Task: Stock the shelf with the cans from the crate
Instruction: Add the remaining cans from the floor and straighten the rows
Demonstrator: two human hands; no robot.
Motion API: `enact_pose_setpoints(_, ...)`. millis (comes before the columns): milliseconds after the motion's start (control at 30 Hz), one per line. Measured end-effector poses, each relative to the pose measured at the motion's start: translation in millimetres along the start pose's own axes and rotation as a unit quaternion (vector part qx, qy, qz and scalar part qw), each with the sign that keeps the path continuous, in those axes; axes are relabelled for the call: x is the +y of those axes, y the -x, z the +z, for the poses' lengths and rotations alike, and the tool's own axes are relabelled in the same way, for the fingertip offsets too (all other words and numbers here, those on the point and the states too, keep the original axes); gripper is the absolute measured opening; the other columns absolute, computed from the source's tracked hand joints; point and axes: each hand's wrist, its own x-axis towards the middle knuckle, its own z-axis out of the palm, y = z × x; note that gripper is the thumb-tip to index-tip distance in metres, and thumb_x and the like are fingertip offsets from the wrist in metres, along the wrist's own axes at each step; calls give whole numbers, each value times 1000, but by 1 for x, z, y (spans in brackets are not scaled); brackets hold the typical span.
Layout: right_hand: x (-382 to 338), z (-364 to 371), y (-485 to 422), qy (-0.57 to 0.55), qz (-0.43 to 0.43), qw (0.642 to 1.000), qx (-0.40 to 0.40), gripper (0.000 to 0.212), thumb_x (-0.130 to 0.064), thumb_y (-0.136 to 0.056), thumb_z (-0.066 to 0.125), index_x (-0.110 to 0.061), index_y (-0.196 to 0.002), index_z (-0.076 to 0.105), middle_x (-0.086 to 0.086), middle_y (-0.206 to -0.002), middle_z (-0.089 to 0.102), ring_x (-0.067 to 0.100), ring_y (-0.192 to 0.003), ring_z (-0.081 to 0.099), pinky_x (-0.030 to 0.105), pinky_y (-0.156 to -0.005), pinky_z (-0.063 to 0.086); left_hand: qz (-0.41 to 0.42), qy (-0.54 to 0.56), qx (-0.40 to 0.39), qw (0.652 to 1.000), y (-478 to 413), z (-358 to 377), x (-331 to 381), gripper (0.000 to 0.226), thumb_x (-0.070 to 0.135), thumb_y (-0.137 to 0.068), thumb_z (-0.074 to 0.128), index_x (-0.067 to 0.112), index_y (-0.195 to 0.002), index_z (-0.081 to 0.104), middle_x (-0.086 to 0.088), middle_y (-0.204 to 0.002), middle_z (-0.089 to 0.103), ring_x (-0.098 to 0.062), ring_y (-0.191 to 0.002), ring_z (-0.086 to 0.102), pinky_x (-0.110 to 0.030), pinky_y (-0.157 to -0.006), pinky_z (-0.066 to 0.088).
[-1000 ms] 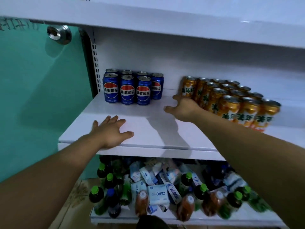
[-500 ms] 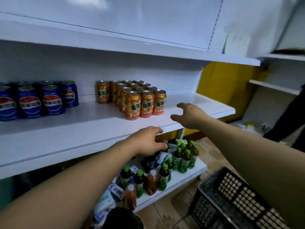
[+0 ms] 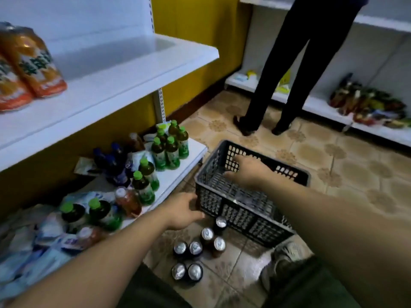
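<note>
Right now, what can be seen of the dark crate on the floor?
The crate is dark grey, seemingly plastic, rectangular, with perforated walls and a gridded bottom. It stands upright and open-topped on the tiled floor beside the low shelf. The right hand reaches inside, fingers spread; the left hand touches its near left corner. Several cans stand just before it.

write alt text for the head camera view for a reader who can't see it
A person's right hand reaches open into a grey crate on the tiled floor, left hand at its near corner. Seven cans stand before it, beside white shelves of drinks.
</note>
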Motion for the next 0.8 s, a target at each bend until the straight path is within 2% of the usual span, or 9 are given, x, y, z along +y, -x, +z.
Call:
enact_pose_setpoints(133,44,67,-28,-25,35,994,-99,74,-54,-93,51,-15,-150,25,12,-153,33,30,-134,39,37,-106,38,-46,25,-57,997,-51,49,-26,76,45,-80,69,16,-144,38,-3,-142,47,-19,-125,49,-29,-103,40)
enact_pose_setpoints(200,60,101,-46,-31,50,990,-130,72,-52,-93,52,-16,-150,26,12,-152,34,30,-134,39,37,-105,38,-65,19,-67,995,-82,72,-44,71,47,-77,70,18,-137,47,-1,-136,53,-21,-120,53,-30,-100,43)
enact_pose_setpoints(333,81,160,-86,-30,59,979,-193,68,-50,-95,50,-11,-147,30,16,-147,41,33,-126,46,37,-100,43,-116,42,-90,988,-140,108,-76,72,47,-68,70,13,-129,51,-11,-130,57,-30,-112,58,-36,-93,48)
enact_pose_setpoints(400,89,186,-106,-40,58,973,-219,62,-47,-96,50,-11,-144,35,16,-140,47,33,-119,51,37,-94,45,-127,42,-91,987,-160,118,-84,75,45,-69,69,10,-132,48,-12,-136,52,-29,-118,54,-36,-99,44)
enact_pose_setpoints(467,95,210,-126,-62,59,968,-234,59,-46,-95,52,-13,-141,38,15,-138,50,33,-116,52,36,-90,44,-140,36,-103,984,-180,126,-90,77,39,-79,69,14,-144,37,-10,-147,40,-26,-130,44,-32,-107,37)
enact_pose_setpoints(533,102,233,-145,-77,66,966,-238,62,-47,-93,55,-14,-142,36,15,-139,48,34,-118,51,37,-91,43,-152,26,-116,981,-207,139,-101,77,37,-85,66,19,-149,29,-7,-154,30,-24,-138,34,-26,-108,29)
enact_pose_setpoints(700,118,288,-181,-32,59,962,-265,62,-43,-92,56,-15,-141,32,18,-132,53,36,-114,54,38,-90,46,-131,24,-141,981,-268,174,-112,81,43,-82,67,21,-149,27,-5,-153,33,-23,-138,33,-28,-110,28)
enact_pose_setpoints(800,119,312,-197,-20,31,954,-298,70,-40,-93,55,-17,-150,21,17,-139,49,33,-122,50,33,-94,40,-118,11,-157,980,-299,194,-115,84,46,-79,68,23,-148,27,-1,-153,33,-22,-139,32,-29,-112,26)
